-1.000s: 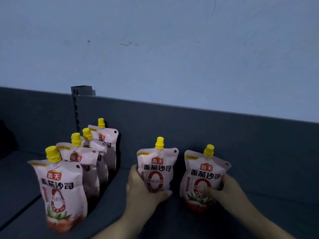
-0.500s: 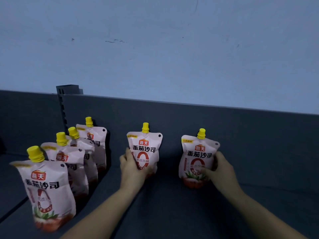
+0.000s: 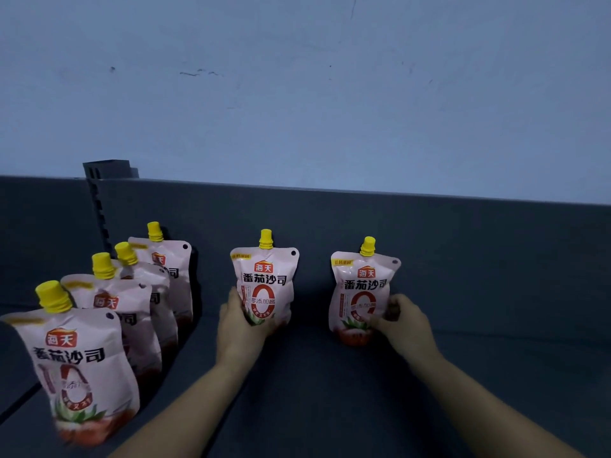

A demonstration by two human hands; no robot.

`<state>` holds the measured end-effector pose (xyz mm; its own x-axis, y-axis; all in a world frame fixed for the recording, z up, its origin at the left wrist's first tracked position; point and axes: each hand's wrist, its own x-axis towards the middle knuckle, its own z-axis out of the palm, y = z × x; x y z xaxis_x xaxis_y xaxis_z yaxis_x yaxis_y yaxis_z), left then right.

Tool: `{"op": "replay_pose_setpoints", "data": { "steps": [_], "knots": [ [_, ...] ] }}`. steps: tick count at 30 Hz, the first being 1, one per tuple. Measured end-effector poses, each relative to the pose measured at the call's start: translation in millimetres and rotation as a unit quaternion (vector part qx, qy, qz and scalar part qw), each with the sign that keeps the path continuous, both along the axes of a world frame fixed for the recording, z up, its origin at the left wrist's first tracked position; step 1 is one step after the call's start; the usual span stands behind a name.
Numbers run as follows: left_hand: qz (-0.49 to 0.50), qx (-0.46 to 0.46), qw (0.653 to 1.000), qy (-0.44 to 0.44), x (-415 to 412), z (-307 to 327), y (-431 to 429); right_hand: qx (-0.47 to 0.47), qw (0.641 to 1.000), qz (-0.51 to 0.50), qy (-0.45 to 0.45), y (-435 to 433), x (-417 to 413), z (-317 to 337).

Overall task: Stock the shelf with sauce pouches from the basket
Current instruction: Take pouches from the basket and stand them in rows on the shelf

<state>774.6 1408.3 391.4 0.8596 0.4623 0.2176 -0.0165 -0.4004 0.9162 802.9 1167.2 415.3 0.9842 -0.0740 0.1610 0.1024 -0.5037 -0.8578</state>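
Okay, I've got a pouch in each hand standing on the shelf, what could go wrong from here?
The left hand grips the middle pouch and the right hand the right pouch low down; let go, these soft pouches might slump or tip forward.
Both stand alone, with gaps between them and the row of pouches, so nothing props them sideways.
Drawing the left hand back carelessly could clip the row's front pouch.

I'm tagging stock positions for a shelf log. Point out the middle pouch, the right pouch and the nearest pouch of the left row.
Middle pouch [image 3: 264,278]: head view, black lettering on its front.
Right pouch [image 3: 364,284]: head view, black lettering on its front.
Nearest pouch [image 3: 67,354]: head view, black lettering on its front.
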Motion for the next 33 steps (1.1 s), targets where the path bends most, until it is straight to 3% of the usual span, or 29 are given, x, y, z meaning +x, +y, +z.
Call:
{"op": "replay_pose_setpoints", "data": {
  "steps": [8,12,17,20,22,25,29,33],
  "knots": [
    [-0.012,0.011,1.0,-0.008,-7.0,2.8,1.3,0.032,0.998,-0.052,-0.001,13.3,-6.7,-3.0],
    [-0.016,-0.019,0.999,0.04,-12.0,1.8,2.5,0.083,0.994,-0.068,0.03,16.2,-14.8,-8.3],
    [-0.017,0.023,0.994,0.107,-30.2,2.2,6.8,0.18,0.979,-0.093,0.023,24.2,-41.2,-11.1],
    [-0.032,0.056,0.988,0.139,-48.1,8.8,6.8,0.217,0.975,-0.041,0.025,38.4,-62.1,-7.7],
    [-0.049,0.083,0.982,0.162,-63.3,14.0,5.8,0.165,0.984,0.032,0.051,48.8,-74.0,-3.0],
    [-0.088,0.143,0.969,0.183,-86.6,21.2,7.0,0.0,0.986,0.161,0.041,60.5,-87.7,6.4],
    [-0.069,0.266,0.939,0.209,-124.3,32.7,11.1,-0.196,0.941,0.275,-0.037,69.1,-104.2,19.2],
    [0.019,0.361,0.907,0.216,-180.8,39.7,19.0,-0.242,0.902,0.349,-0.079,83.6,-126.5,24.6]
  ]
}}
